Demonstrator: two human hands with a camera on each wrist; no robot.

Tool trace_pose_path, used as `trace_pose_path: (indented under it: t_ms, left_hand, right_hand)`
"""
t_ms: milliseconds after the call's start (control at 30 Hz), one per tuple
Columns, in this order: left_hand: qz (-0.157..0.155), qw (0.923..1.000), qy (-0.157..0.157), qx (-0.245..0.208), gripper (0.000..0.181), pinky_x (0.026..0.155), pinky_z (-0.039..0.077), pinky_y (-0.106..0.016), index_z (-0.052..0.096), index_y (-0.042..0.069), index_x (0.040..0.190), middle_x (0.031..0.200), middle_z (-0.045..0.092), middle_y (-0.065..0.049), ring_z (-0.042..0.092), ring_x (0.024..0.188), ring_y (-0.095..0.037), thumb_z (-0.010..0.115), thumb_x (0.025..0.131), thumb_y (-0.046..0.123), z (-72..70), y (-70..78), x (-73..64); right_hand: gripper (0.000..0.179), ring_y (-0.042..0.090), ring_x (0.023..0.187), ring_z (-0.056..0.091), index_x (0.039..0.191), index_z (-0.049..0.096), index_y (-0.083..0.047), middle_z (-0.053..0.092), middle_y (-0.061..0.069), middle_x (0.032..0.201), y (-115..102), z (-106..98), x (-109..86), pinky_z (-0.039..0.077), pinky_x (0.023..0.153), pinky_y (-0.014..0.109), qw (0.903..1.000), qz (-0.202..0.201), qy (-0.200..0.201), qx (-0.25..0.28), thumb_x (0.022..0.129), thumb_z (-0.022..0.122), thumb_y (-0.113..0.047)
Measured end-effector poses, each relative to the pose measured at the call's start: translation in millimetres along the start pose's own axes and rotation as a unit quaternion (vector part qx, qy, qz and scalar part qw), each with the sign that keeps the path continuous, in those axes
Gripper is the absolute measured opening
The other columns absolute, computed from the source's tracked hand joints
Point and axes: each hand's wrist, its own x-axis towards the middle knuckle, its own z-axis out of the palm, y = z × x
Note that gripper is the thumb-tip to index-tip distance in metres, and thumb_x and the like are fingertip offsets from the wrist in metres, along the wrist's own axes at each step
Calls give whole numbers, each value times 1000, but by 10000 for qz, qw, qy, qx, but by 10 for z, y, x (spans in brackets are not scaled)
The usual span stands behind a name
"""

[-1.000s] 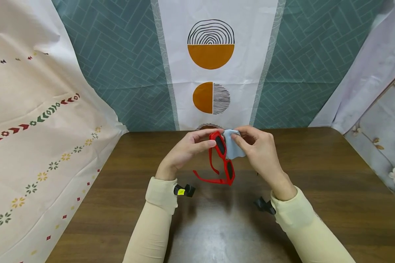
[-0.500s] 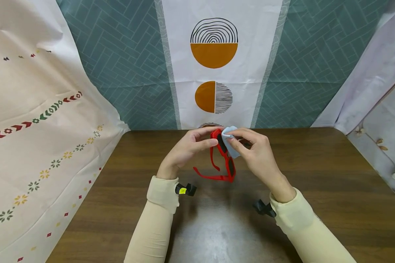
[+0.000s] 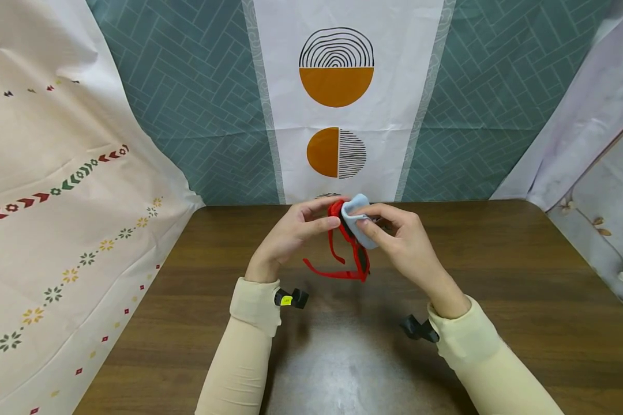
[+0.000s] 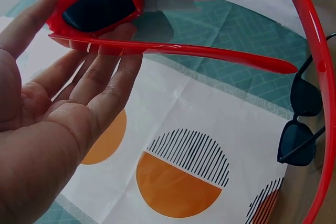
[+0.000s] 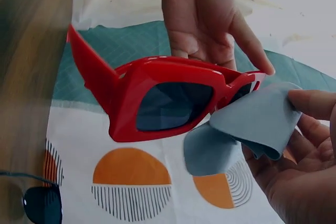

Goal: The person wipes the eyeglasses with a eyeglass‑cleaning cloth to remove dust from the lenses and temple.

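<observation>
Red-framed sunglasses (image 3: pixel 345 275) with dark lenses hang tilted in the air, both temples unfolded toward the left. My left hand (image 3: pixel 293 230) grips them at the upper end, thumb and fingers about the frame beside one lens. In my right hand (image 3: pixel 410 245), thumb and fingers pinch a folded light blue cloth (image 5: pixel 260 116). This cloth lies over the lens nearest the left hand and covers most of it in the right wrist view. The other lens (image 5: pixel 176 106) shows uncovered.
Dark sunglasses (image 4: pixel 306 98) show on the wooden table (image 3: pixel 187 323) beyond the hands in the wrist views. A patterned cloth backdrop (image 3: pixel 197 104) rises behind the table's far edge. Printed fabric (image 3: pixel 57 230) hangs at the left. Wrist cameras (image 3: pixel 293 298) sit on both sleeves.
My right hand has brought the cloth leftward onto the upper lens, and the cloth is now folded in its fingers. The sunglasses have shifted slightly upward in my left hand.
</observation>
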Motion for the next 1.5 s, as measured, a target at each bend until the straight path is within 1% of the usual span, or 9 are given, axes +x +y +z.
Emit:
trace_pose_path:
  t_ms: [167,400,567,733,933,1100,1267,1367,1500]
  left_hand:
    - [23,10000,-21,21,52,106,52,-42,60,7,146,141,63,-11,63,122,-32,72,100,27,4,2,-1]
    - [98,9999,-67,42,62,106,51,-44,59,5,147,143,61,-11,62,124,-33,75,96,38,14,7,4]
    - [63,10000,-13,73,62,106,51,-44,59,6,146,143,62,-11,60,125,-33,75,96,39,13,0,6]
    - [35,10000,-4,88,61,103,52,-41,60,6,145,142,61,-11,61,122,-34,76,95,37,22,5,20]
    - [66,10000,-24,-66,61,100,55,-39,61,3,144,139,63,-13,65,116,-34,77,95,35,54,15,36]
    - [75,9999,-6,-133,66,98,55,-38,61,2,144,136,65,-12,66,113,-32,79,93,39,64,19,39]
    - [87,9998,-38,-160,70,98,55,-37,60,2,144,138,64,-12,64,115,-31,80,91,43,60,13,33]
    - [119,9998,-51,-163,69,99,55,-37,60,2,144,140,63,-12,63,117,-32,80,92,43,59,10,31]
    - [172,9998,5,-97,66,100,54,-37,60,2,144,141,63,-12,62,119,-33,78,93,41,55,10,21]
  right_hand:
    - [18,20,92,68,116,73,1,75,7,109,-5,-30,18,58,79,26,9986,306,44,439,101,68,-7]
    - [19,21,96,66,119,65,5,75,-2,104,51,-50,33,55,83,28,9924,601,201,1058,105,61,-6]
    - [14,20,97,65,115,66,-4,74,-1,102,70,-42,33,52,85,30,9835,699,109,1667,105,57,-3]
    - [19,20,99,64,113,67,-13,72,0,103,84,-23,32,51,87,31,9758,707,-22,2071,105,55,-1]
    - [14,21,94,64,116,66,-1,71,0,105,89,42,31,56,79,27,9881,444,367,1429,103,62,-1]
    - [26,21,88,62,123,58,6,66,8,109,96,152,15,54,74,23,9927,-94,937,757,98,65,6]
    - [32,21,87,57,120,49,5,59,15,109,139,237,9,48,75,27,9895,-458,1367,-98,95,68,7]
    - [24,22,87,53,109,54,3,53,16,109,161,260,12,45,75,33,9828,-732,1533,-728,93,71,6]
    - [12,20,88,53,103,65,0,57,12,104,171,276,9,46,75,27,9776,-1046,1423,-1143,94,71,5]
